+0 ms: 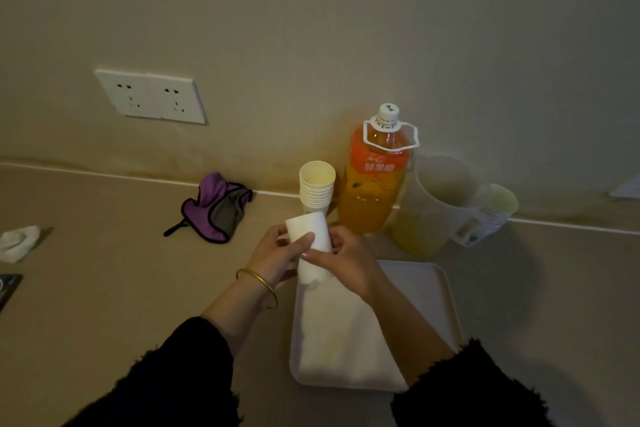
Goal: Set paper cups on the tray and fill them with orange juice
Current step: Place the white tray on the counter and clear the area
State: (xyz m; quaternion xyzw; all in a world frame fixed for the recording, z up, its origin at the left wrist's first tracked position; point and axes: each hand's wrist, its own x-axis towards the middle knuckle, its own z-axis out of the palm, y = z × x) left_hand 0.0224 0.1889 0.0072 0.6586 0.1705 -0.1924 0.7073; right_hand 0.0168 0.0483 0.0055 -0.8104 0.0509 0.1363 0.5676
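Both hands hold white paper cups (311,246) above the far end of the white tray (446,305). My left hand (277,253) grips them from the left with the thumb across the front. My right hand (346,258) holds them from the right. The cups lie tilted, bottom pointing away from me. Behind them a stack of paper cups (317,187) stands upright near the wall. A large orange juice bottle (375,177) with a white cap stands right of the stack.
A translucent jug (436,205) with pale liquid stands right of the bottle, more cups (498,208) beside its handle. A purple and grey cloth (218,208) lies at the wall, crumpled white tissue (17,241) further left. A double socket (152,96) sits on the wall.
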